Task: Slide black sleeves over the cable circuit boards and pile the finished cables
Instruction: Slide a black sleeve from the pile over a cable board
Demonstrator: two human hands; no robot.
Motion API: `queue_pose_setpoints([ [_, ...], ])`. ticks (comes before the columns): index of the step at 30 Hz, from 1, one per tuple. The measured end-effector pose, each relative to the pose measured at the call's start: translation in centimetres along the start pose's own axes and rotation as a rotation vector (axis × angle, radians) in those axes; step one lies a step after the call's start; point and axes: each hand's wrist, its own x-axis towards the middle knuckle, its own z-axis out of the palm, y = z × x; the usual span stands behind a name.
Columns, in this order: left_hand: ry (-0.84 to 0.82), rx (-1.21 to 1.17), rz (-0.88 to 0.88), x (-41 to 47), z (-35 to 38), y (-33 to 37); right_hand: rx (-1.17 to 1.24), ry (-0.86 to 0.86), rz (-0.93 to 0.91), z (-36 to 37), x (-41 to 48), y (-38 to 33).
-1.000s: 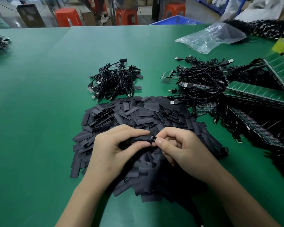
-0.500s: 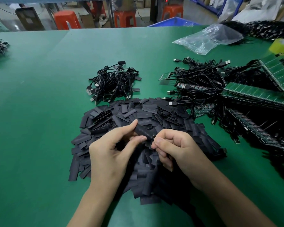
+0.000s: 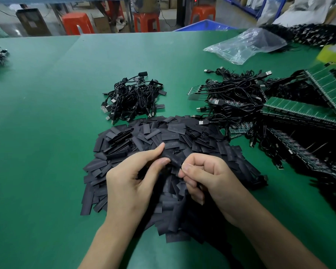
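head view | my left hand [image 3: 132, 183] pinches a flat black plastic sleeve [image 3: 172, 159] between thumb and forefinger, just above the heap of loose black sleeves [image 3: 163, 133] on the green table [image 3: 47, 133] | my right hand [image 3: 208, 181], fingers curled, pinches its right end | tangled pile of black USB cables [image 3: 133, 98] lies beyond the heap

Both forearms bare, entering from bottom edge, converging toward centre. Left hand [image 3: 132, 183]: back toward camera, index and thumb extended, pinching black sleeve [image 3: 173, 160] between tips. Right hand [image 3: 211, 181]: fingers curled toward palm, thumb and index pinching sleeve's right end. Hands close together, fingertips nearly meeting.
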Motion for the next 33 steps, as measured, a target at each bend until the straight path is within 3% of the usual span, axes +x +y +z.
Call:
queue_pose_setpoints([
  [6, -0.018, -0.029, -0.064, 0.2, -0.1, 0.1, -0.169, 0.051, -0.099, 0.0, -0.2, 0.0],
  [11, -0.167, 0.176, 0.235, 0.9, -0.8, -0.4, -0.321, 0.121, -0.138, -0.2, -0.4, -0.4],
  [17, -0.218, 0.228, 0.343, 1.2, -1.3, -1.1, -0.48, 0.091, -0.167, -0.3, -0.3, -0.4],
  [33, -0.23, 0.106, 0.276, 0.5, -1.2, -0.2, -0.241, -0.056, -0.034, -0.3, -0.3, -1.0],
])
